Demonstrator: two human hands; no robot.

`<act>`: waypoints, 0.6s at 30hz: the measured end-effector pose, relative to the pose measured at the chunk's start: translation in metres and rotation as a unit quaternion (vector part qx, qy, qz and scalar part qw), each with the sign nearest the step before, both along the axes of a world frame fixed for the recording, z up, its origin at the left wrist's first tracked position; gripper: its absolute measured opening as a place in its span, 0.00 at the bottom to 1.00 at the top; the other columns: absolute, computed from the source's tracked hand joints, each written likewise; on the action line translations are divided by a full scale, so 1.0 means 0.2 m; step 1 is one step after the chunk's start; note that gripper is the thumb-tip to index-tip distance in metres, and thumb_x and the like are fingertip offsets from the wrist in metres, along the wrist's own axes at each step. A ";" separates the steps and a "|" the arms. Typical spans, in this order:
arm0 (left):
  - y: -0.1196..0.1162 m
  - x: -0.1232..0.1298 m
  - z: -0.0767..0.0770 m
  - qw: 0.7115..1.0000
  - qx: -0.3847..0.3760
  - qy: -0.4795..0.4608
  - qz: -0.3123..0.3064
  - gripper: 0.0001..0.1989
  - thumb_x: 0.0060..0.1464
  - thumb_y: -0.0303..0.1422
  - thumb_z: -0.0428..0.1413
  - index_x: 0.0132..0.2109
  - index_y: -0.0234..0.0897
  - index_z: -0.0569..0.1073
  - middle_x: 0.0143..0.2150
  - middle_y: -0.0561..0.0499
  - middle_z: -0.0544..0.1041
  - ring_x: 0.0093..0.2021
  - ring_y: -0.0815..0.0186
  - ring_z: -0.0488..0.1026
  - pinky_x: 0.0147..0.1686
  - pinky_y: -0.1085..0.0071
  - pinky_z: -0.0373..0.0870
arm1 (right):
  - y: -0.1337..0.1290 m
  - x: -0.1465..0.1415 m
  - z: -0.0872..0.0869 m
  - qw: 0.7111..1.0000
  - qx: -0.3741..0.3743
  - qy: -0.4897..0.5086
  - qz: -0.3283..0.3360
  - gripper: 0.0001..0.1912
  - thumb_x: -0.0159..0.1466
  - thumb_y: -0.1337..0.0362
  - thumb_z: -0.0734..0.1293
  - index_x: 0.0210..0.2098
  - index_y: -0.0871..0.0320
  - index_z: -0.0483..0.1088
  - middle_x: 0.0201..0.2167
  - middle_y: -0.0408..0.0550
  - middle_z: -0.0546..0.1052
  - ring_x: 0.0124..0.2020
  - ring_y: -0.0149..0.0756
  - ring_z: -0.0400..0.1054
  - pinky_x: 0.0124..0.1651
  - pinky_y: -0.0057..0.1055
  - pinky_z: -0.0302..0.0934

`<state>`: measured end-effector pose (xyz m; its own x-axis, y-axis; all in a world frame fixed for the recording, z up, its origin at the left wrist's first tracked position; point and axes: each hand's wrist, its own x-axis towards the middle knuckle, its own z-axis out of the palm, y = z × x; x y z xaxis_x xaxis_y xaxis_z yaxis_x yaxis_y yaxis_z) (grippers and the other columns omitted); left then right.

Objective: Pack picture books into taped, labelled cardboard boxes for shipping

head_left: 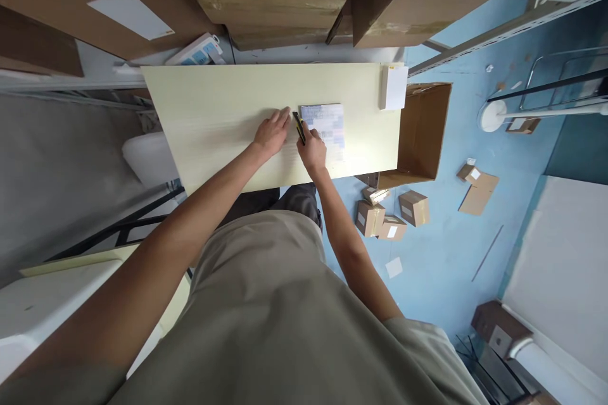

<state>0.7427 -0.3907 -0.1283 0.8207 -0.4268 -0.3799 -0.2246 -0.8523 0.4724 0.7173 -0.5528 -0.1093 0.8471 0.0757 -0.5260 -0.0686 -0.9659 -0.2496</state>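
Observation:
My right hand (312, 150) is closed around a black and yellow utility knife (299, 127), which points away from me over the pale yellow tabletop (204, 114). Just right of the knife lies a flat printed sheet or packet (327, 123), its print too blurred to read; my right hand covers part of its left edge. To the left of the knife, my left hand (273, 131) rests on the tabletop with fingers stretched out and nothing visibly held. Whether the blade is out is too small to tell.
A small white box (394, 87) sits at the table's right end, beside an open cardboard box (422, 139). Large cartons (280, 3) line the shelf behind. Several small cardboard boxes (414, 207) lie on the blue floor. A white chair (149, 158) is at the left.

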 end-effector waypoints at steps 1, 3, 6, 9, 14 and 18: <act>0.00 0.00 0.00 1.000 0.004 0.002 -0.001 0.41 0.66 0.35 0.56 0.80 0.29 0.54 0.82 0.34 0.51 0.79 0.38 0.51 0.70 0.43 0.64 | 0.00 -0.02 0.01 1.000 -0.013 0.007 0.005 0.36 0.76 0.66 0.54 0.82 0.50 0.45 0.61 0.60 0.73 0.48 0.48 0.76 0.51 0.41 0.71; -0.01 0.00 0.00 1.000 0.011 0.008 0.000 0.41 0.66 0.35 0.56 0.80 0.27 0.53 0.82 0.33 0.50 0.80 0.38 0.51 0.70 0.43 0.64 | -0.01 -0.08 0.04 0.999 -0.035 0.023 0.010 0.36 0.77 0.66 0.54 0.82 0.49 0.44 0.61 0.60 0.73 0.49 0.49 0.77 0.52 0.41 0.71; -0.01 -0.01 -0.03 1.000 0.005 0.014 0.005 0.43 0.67 0.38 0.57 0.80 0.26 0.52 0.83 0.31 0.48 0.80 0.37 0.49 0.72 0.43 0.62 | -0.02 -0.18 0.07 0.998 -0.044 0.039 0.001 0.35 0.77 0.65 0.54 0.82 0.49 0.47 0.61 0.59 0.73 0.50 0.48 0.77 0.53 0.41 0.71; -0.01 -0.01 -0.08 1.000 -0.017 0.015 0.011 0.45 0.65 0.42 0.61 0.80 0.27 0.53 0.82 0.30 0.48 0.80 0.35 0.48 0.73 0.41 0.59 | -0.05 -0.29 0.10 0.998 -0.038 0.051 -0.015 0.34 0.77 0.65 0.56 0.81 0.50 0.52 0.60 0.59 0.73 0.50 0.49 0.78 0.53 0.41 0.72; -0.01 -0.01 -0.12 0.999 -0.029 0.015 0.020 0.43 0.66 0.43 0.60 0.78 0.26 0.55 0.82 0.30 0.49 0.80 0.35 0.49 0.74 0.39 0.56 | -0.12 -0.49 0.16 0.995 -0.033 0.088 -0.028 0.34 0.75 0.66 0.59 0.79 0.49 0.55 0.60 0.58 0.75 0.49 0.49 0.79 0.53 0.40 0.72; -0.03 -0.02 -0.10 0.999 -0.029 0.025 0.027 0.44 0.66 0.44 0.59 0.78 0.24 0.55 0.82 0.27 0.48 0.80 0.34 0.47 0.75 0.35 0.53 | -0.19 -0.61 0.22 0.993 -0.025 0.114 -0.032 0.35 0.74 0.67 0.60 0.79 0.49 0.56 0.59 0.58 0.76 0.50 0.50 0.79 0.52 0.39 0.72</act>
